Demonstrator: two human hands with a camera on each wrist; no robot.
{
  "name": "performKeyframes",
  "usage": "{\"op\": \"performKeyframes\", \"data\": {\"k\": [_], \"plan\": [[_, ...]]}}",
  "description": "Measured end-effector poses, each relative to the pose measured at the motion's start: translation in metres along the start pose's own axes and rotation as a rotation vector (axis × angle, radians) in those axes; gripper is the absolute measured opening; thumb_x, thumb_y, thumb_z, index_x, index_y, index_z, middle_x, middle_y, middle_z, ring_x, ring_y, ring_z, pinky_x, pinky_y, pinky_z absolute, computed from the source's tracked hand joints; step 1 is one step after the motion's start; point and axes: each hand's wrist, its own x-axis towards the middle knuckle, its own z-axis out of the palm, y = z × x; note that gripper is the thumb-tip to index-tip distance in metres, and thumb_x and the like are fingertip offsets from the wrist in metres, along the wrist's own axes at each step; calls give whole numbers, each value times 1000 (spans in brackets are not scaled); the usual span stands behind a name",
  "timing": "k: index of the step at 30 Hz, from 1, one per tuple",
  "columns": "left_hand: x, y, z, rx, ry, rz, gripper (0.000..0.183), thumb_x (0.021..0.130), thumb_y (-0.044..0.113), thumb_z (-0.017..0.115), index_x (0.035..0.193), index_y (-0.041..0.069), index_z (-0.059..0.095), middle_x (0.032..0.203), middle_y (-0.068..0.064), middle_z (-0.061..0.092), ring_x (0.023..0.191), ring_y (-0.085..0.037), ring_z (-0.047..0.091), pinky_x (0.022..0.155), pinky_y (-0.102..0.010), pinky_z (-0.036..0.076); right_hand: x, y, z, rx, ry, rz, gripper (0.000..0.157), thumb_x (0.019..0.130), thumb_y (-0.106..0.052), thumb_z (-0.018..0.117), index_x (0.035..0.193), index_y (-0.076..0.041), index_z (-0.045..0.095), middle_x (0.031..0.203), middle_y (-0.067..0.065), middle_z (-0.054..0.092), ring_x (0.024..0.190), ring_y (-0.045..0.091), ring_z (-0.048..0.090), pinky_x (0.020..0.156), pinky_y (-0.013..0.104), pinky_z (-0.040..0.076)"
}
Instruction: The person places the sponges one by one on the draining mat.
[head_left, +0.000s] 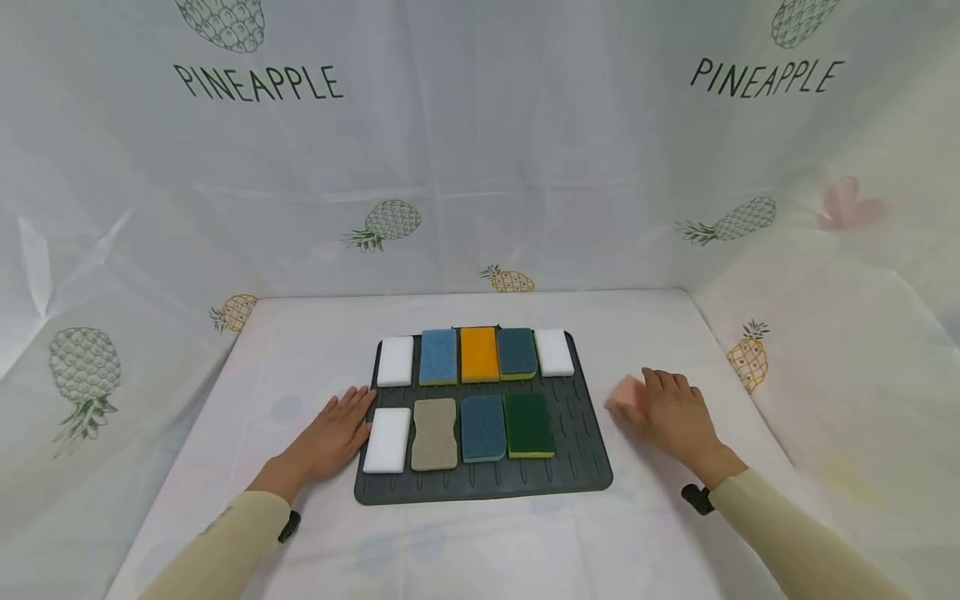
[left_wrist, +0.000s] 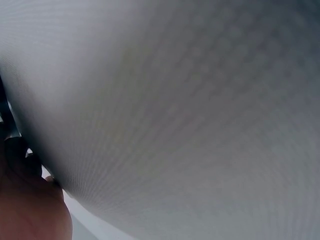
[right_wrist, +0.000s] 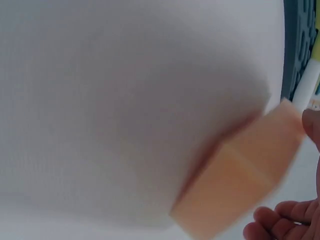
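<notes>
A peach-pink sponge (head_left: 626, 396) is pinched in my right hand (head_left: 678, 421), just right of a dark grey ribbed mat (head_left: 577, 433). The right wrist view has the block-shaped sponge (right_wrist: 235, 175) tilted, with the thumb (right_wrist: 312, 125) against its upper end and a shadow under it. My left hand (head_left: 333, 437) lies flat with its fingertips at the mat's left edge and holds nothing. Along the mat's back row are white (head_left: 395, 361), blue (head_left: 438, 357), orange (head_left: 479, 354), dark blue (head_left: 517, 351) and white (head_left: 554, 352) sponges.
The mat's front row has a white sponge (head_left: 387, 440), a beige waisted sponge (head_left: 434, 434), a blue sponge (head_left: 483, 427) and a green scouring sponge (head_left: 529, 425). A pale cloth (head_left: 465, 542) covers the table. Pineapple-printed sheets (head_left: 480, 150) hang behind and at both sides.
</notes>
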Motion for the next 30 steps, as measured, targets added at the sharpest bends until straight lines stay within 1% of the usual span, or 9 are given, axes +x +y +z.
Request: {"op": "performKeyframes", "data": {"k": [2, 4, 7, 11, 16, 20, 23, 26, 30], "plan": [[0, 0, 1, -4, -1, -2, 61, 113, 30, 47, 163, -3, 33, 168, -25, 35, 158, -46, 28, 128, -64, 23, 3, 7, -3, 9, -3, -10, 75, 86, -39, 85, 133, 14, 59, 122, 33, 68, 109, 53, 64, 78, 68, 55], [1, 0, 2, -3, 3, 1, 61, 113, 29, 48, 163, -4, 33, 167, -25, 36, 157, -46, 28, 127, -65, 24, 5, 15, -10, 20, -35, -52, 71, 88, -35, 83, 135, 12, 58, 124, 32, 67, 112, 52, 63, 81, 67, 55], [1, -1, 4, 6, 4, -2, 62, 113, 30, 48, 163, -3, 32, 168, -25, 35, 158, -46, 28, 128, -64, 23, 8, 29, -24, 56, -129, -120, 65, 89, -22, 83, 140, 8, 55, 133, 29, 63, 120, 50, 59, 89, 67, 53], [2, -4, 5, 14, 5, -3, 62, 113, 30, 46, 164, -3, 32, 168, -25, 34, 158, -45, 27, 128, -64, 23, 9, 45, -39, 37, -247, -261, 73, 81, -7, 89, 144, 4, 55, 141, 23, 60, 128, 45, 56, 94, 65, 53], [2, -4, 5, 12, 2, -6, 62, 113, 29, 47, 164, -3, 31, 169, -25, 33, 158, -46, 27, 128, -65, 22, 10, 53, -38, 37, -278, -401, 85, 74, 6, 88, 151, -3, 53, 149, 18, 58, 134, 42, 54, 96, 63, 54], [2, -2, 4, 6, 1, -4, 61, 113, 29, 47, 164, -3, 32, 168, -25, 34, 158, -46, 27, 127, -66, 22, 14, 52, -33, 33, -299, -432, 89, 76, 7, 85, 156, -5, 48, 158, 17, 51, 142, 41, 49, 106, 63, 49], [1, -3, 6, 4, 0, -7, 61, 114, 29, 46, 164, -2, 31, 169, -25, 33, 158, -46, 27, 128, -65, 22, 16, 50, -30, 9, -328, -445, 83, 82, 8, 77, 158, -6, 47, 160, 15, 50, 144, 41, 49, 110, 63, 46], [1, -3, 6, 2, 4, -6, 61, 114, 30, 46, 164, -3, 32, 169, -25, 33, 158, -46, 27, 128, -65, 22, 16, 48, -27, -3, -345, -467, 76, 84, 11, 72, 155, -5, 51, 157, 14, 54, 142, 41, 51, 110, 65, 46], [1, -2, 6, -6, 10, -9, 62, 113, 29, 47, 164, -3, 32, 168, -25, 34, 158, -46, 27, 128, -65, 22, 17, 48, -26, -29, -366, -474, 69, 84, 7, 76, 149, -2, 55, 149, 14, 60, 138, 41, 55, 108, 64, 48]]}}
